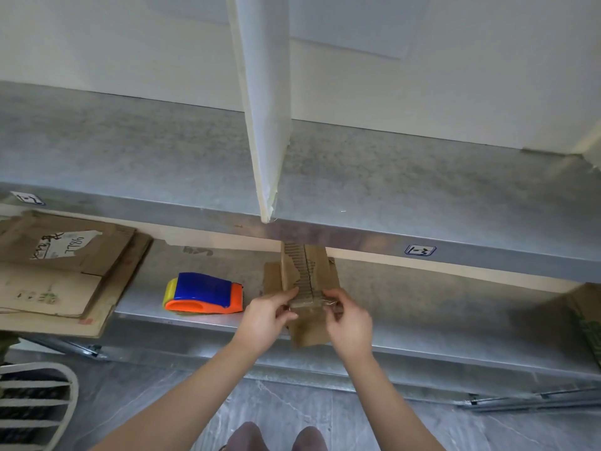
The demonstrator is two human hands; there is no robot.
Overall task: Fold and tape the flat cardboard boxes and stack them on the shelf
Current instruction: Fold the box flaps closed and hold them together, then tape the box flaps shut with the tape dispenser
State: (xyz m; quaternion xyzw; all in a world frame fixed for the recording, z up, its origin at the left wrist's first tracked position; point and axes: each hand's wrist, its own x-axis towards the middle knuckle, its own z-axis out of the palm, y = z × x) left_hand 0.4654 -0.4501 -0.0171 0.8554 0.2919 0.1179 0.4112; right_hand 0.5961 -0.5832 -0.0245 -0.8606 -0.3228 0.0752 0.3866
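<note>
Beside the dispenser (203,292), left hand (268,315) and right hand (349,322) pinch tape (307,302) across the box (309,275).

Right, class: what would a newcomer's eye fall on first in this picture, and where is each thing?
The blue, orange and yellow tape dispenser sits on the lower shelf, left of centre. Beside it, the left hand and right hand pinch a strip of clear tape across a small cardboard box. Flattened cartons lie stacked at far left.

hands (268,317) (349,323): 2 | cardboard box (309,330): 1 | tape dispenser (203,293): 1 | flat cardboard pile (65,278): 1, sheets uncountable | shelves (130,157) (422,307): 2 | shelf labels (27,198) (420,250): 2 | divider (265,109): 1
</note>
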